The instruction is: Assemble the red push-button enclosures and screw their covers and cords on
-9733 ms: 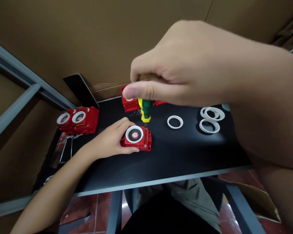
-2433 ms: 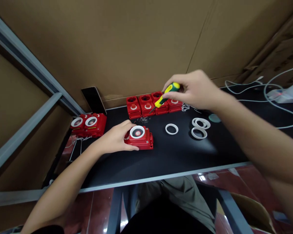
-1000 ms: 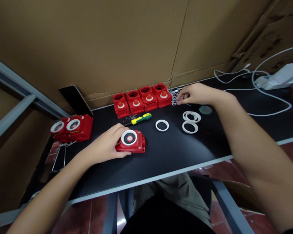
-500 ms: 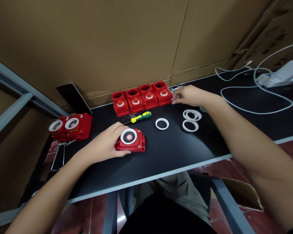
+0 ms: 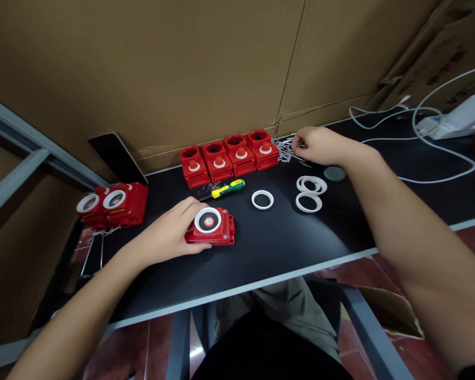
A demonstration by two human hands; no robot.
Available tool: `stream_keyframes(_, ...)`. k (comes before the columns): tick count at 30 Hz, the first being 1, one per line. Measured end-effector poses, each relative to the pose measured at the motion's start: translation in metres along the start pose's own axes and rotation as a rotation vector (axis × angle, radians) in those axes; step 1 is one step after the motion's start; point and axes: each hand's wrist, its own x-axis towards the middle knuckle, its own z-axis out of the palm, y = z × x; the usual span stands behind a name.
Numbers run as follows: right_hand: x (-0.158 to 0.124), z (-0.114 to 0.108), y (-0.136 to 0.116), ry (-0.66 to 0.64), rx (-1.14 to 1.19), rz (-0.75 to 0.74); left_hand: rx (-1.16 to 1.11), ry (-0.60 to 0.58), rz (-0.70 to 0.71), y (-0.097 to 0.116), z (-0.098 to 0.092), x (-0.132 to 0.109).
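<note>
My left hand (image 5: 178, 229) is wrapped round the left side of a red box (image 5: 222, 232), which rests on the black table. On the box's top face sits a white ring (image 5: 198, 219) around a dark disc with a red and white centre. My right hand (image 5: 319, 145) is at the back of the table, fingers bent and pinched at a pile of thin metal rods and white chain-like strands (image 5: 284, 150). What its fingertips hold, if anything, is too small to make out. Left of that pile, several red housings (image 5: 243, 163) with round openings stand in a row.
A green and yellow screwdriver (image 5: 229, 188) lies before the row. Loose white rings (image 5: 262, 207) and a clear round disc (image 5: 334, 173) lie mid-table. Finished-looking red boxes (image 5: 132, 206) and a dark tablet-like panel (image 5: 117, 158) stand left. A white cable (image 5: 439, 180) loops at right.
My right hand has moved right, away from the end of the red row, uncovering the pile of rods and the clear disc. My left hand stays on the red box.
</note>
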Motion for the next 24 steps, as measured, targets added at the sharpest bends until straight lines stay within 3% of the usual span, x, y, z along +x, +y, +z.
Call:
stream_keyframes(9, 0.008, 0.018, -0.004, 0.000, 0.089, -0.081, 0.019, 0.000, 0.017, -0.001, 0.000, -0.001)
stream_keyframes(13, 0.007, 0.013, -0.006, 0.059, 0.135, -0.081, 0.029, 0.005, 0.016, 0.000, 0.000, -0.001)
stream_keyframes(18, -0.006, -0.010, -0.005, 0.282, 0.243, -0.024, 0.040, 0.000, 0.007, 0.002, 0.000, 0.000)
stream_keyframes(24, -0.014, -0.026, -0.019, 0.791, 0.814, 0.076, 0.067, -0.016, -0.027, 0.003, -0.003, -0.001)
